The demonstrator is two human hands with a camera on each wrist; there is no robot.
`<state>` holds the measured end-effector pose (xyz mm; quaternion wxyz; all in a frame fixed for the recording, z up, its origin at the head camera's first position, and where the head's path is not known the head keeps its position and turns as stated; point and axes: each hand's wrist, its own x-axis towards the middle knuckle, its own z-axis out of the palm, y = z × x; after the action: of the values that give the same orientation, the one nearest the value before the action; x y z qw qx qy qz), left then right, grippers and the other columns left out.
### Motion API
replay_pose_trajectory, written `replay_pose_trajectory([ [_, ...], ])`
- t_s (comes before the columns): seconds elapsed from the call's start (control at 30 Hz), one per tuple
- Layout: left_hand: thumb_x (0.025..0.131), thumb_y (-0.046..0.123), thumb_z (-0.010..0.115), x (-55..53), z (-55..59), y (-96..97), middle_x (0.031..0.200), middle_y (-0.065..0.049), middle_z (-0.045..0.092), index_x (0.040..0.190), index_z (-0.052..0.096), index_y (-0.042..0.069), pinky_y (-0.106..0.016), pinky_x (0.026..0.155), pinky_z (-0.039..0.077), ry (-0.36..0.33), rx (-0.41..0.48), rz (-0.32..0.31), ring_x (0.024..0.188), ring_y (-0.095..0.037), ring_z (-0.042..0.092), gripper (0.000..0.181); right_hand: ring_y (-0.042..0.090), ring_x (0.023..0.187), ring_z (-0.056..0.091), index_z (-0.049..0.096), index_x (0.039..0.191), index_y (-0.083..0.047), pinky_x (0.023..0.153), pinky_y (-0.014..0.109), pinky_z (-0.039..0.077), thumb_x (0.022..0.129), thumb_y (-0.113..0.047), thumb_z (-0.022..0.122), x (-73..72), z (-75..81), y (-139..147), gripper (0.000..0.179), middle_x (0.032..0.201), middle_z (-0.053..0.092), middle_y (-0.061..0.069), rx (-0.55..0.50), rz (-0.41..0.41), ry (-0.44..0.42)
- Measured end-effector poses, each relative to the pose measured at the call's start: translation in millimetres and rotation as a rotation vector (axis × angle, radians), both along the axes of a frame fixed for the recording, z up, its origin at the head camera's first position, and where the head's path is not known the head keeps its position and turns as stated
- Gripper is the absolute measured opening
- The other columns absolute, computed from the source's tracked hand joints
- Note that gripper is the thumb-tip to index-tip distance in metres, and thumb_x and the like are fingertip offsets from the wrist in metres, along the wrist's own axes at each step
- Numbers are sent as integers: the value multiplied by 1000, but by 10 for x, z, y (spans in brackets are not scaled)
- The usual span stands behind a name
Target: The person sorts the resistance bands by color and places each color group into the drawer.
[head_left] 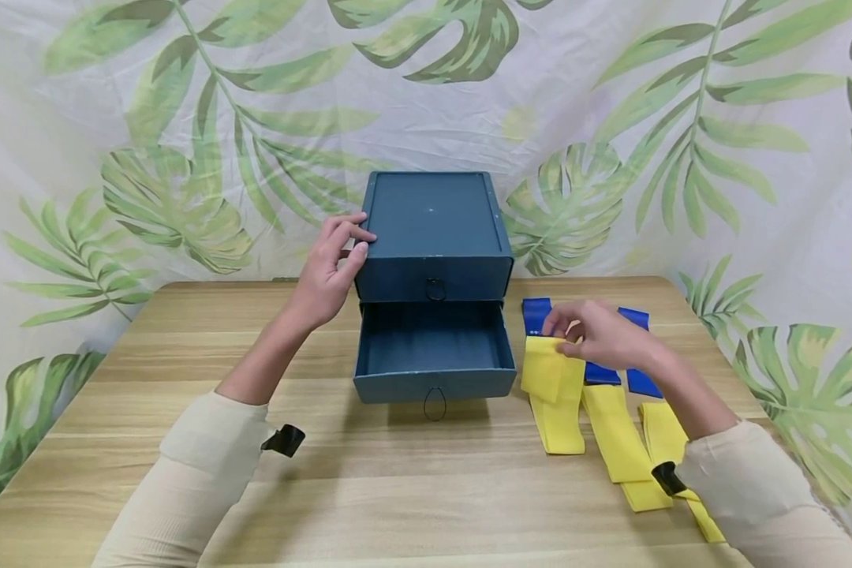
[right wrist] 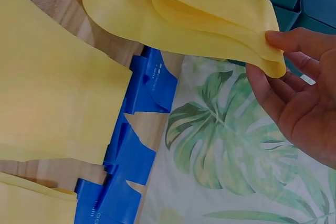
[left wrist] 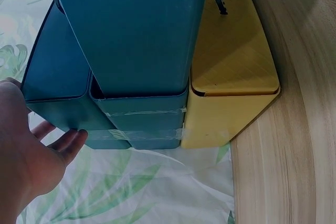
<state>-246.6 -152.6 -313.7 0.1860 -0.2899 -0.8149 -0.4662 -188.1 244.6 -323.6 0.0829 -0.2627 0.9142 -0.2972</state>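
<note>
Right hand pinching folded end of yellow strip, at 4 o'clock of teal drawer unit. Left hand loosely spread, fingers touching unit at 9 o'clock. Lower drawer out toward 6.

Beneath the grip of your right hand lies a wood-grain table, and beyond that grip hangs a creased leaf-print cloth: you are at a cloth-backed tabletop station, whether in a home or studio you cannot tell.
</note>
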Motion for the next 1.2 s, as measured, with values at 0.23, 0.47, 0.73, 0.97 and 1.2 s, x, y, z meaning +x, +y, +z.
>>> replay_pose_trajectory([
  [0.23, 109, 11, 45, -6, 3, 0, 155, -21, 41, 118, 60, -5, -56, 103, 43, 3, -3, 2, 145, -36, 37, 25, 21, 86, 64, 71, 105, 1, 75, 29, 57, 91, 8, 69, 17, 117, 8, 16, 97, 70, 8, -74, -32, -22],
  [0.47, 109, 12, 45, -1, 6, -8, 155, -21, 41, 118, 60, -5, -56, 103, 43, 1, -3, 5, 145, -36, 37, 25, 26, 94, 68, 73, 108, 4, 81, 26, 59, 90, 9, 72, 121, 416, -8, 19, 104, 71, 12, -164, -50, 43],
  [0.73, 109, 11, 45, 2, 6, -12, 154, -21, 41, 118, 61, -5, -56, 102, 44, 3, -3, 3, 144, -36, 38, 24, 17, 92, 75, 67, 115, 9, 76, 27, 62, 93, 9, 69, 149, 759, 8, 22, 109, 70, 12, -375, -16, 30],
  [0.97, 109, 10, 46, 9, 13, -4, 154, -22, 41, 119, 61, -6, -55, 101, 45, 8, -3, -3, 143, -36, 39, 24, 19, 95, 77, 69, 113, 3, 76, 29, 62, 92, 11, 69, 167, 1017, -115, 23, 107, 73, 8, -571, 16, 57],
  [1.2, 109, 10, 46, -1, 5, -3, 154, -22, 41, 118, 61, -6, -56, 101, 45, 10, 1, -6, 144, -36, 39, 24, 24, 92, 76, 71, 108, -4, 77, 29, 62, 93, 7, 69, 182, 1177, -406, 19, 111, 69, 13, -760, -48, 27],
])
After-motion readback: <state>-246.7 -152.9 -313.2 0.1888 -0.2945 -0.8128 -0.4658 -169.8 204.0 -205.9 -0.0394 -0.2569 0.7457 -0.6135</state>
